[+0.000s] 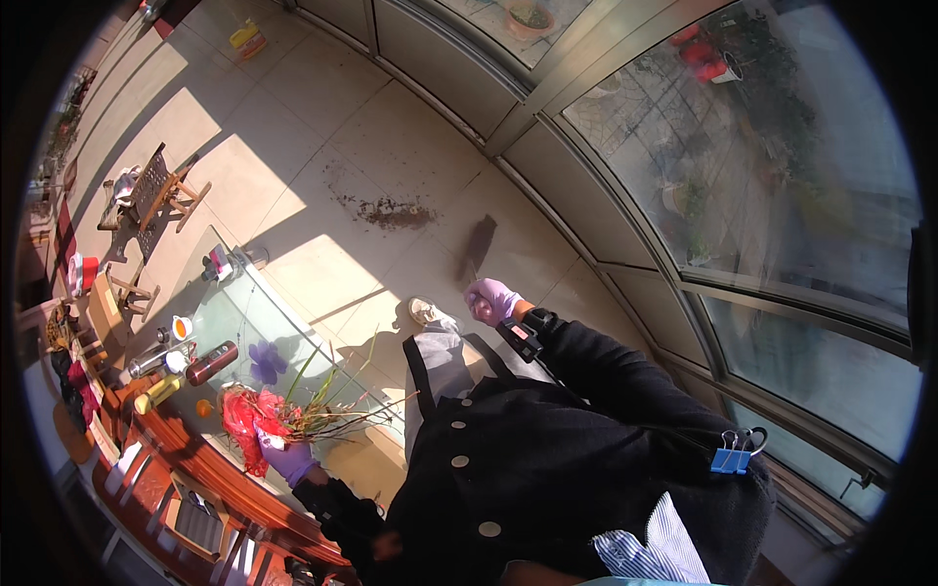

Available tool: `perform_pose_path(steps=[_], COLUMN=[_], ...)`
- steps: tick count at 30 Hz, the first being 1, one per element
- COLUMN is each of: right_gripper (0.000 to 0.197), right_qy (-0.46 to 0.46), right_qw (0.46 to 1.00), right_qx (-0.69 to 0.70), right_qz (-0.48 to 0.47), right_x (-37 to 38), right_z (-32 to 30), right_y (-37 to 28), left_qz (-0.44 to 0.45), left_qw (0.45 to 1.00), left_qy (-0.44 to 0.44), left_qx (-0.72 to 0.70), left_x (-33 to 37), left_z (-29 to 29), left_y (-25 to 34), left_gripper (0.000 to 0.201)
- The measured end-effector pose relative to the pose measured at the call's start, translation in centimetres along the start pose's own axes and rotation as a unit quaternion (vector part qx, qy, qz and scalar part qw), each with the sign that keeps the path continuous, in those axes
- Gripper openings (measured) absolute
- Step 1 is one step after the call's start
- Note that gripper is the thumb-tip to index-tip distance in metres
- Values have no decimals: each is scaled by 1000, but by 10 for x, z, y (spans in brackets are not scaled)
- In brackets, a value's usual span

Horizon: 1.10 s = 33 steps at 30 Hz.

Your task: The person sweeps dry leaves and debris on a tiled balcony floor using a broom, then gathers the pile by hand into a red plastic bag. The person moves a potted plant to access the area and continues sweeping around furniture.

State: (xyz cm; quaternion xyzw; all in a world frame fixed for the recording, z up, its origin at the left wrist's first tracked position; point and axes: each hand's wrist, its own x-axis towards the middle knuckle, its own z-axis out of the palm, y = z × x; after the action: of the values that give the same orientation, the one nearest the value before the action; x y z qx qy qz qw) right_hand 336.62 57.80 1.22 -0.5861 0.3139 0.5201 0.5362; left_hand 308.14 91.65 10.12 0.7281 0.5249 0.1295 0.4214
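My right hand (493,301), in a light purple glove, is closed around the thin handle of a dark hand brush (479,242). The brush head is smeared by motion and is low over the tiled floor. A patch of dark soil (396,213) lies scattered on the tiles to its left. On the left, my left hand (283,457), also gloved in purple, grips a crumpled red plastic bag (256,420) at the glass table's edge. Long green and brown plant stems (327,410) stick out from the bag; the fingers are partly hidden by it.
The glass table (283,327) bears a dark red thermos (212,363), an orange-filled cup (182,327) and a yellow item (158,394). Beyond stands a folding chair (156,190). Window panels (606,195) run along the right. A yellow container (247,39) sits far off.
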Motion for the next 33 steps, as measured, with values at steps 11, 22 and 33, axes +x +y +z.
perform_pose_path(steps=[11, 22, 33], right_gripper=[15, 22, 13], right_qy=[-89, -124, -118], right_qw=[979, 937, 990], right_qx=[184, -262, 55], right_qz=[17, -193, 51], right_x=[-22, 94, 71], right_z=[-24, -39, -24], right_y=[-106, -251, -390], left_qz=[-252, -264, -255], left_qw=[801, 747, 716], left_qy=[17, 181, 296], left_qx=[-543, -582, -579], left_x=[28, 8, -1], left_z=[-2, 40, 85], left_y=[8, 88, 166], left_gripper=[48, 36, 36])
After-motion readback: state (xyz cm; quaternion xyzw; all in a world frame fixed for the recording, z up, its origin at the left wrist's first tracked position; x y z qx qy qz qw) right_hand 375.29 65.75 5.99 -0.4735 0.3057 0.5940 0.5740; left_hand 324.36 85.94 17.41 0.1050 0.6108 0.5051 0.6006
